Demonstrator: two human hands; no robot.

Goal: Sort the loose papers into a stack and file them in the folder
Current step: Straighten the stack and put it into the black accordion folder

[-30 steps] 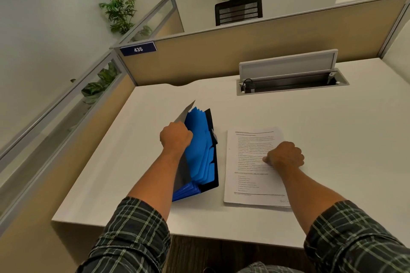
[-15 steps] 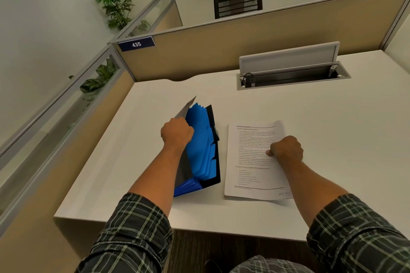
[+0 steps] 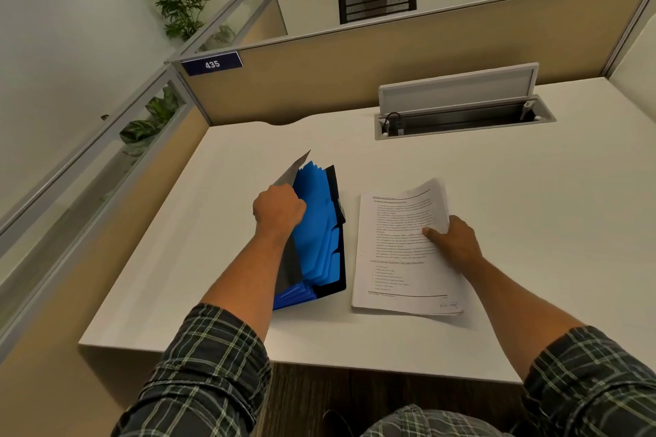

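Left hand: my left hand [image 3: 279, 208] is fisted round the grey front cover of the folder [image 3: 316, 234], fingers curled over its top edge, pulling it back so the blue pockets stand open for loading.
Right hand: my right hand [image 3: 456, 245] pinches the paper stack [image 3: 401, 252] at its right edge, thumb on top, the other fingers underneath I think, though they are hidden. The far corner by the fingers curls up off the desk [image 3: 532, 223]; I read this as the start of lifting the stack.
Where the papers are: squared into one pile, lying on the desk just left of my right fingers and just beside the folder, not touching it as far as I can tell.
Where the folder is: under my left fingers, standing tilted on its lower edge between my two hands.
Task stage: sorting looks done; filing not yet.
Counts: one folder, one stack, two hands. Blue dividers: several stepped tabs; I cannot count them surely. Sheets: several, number unreadable.
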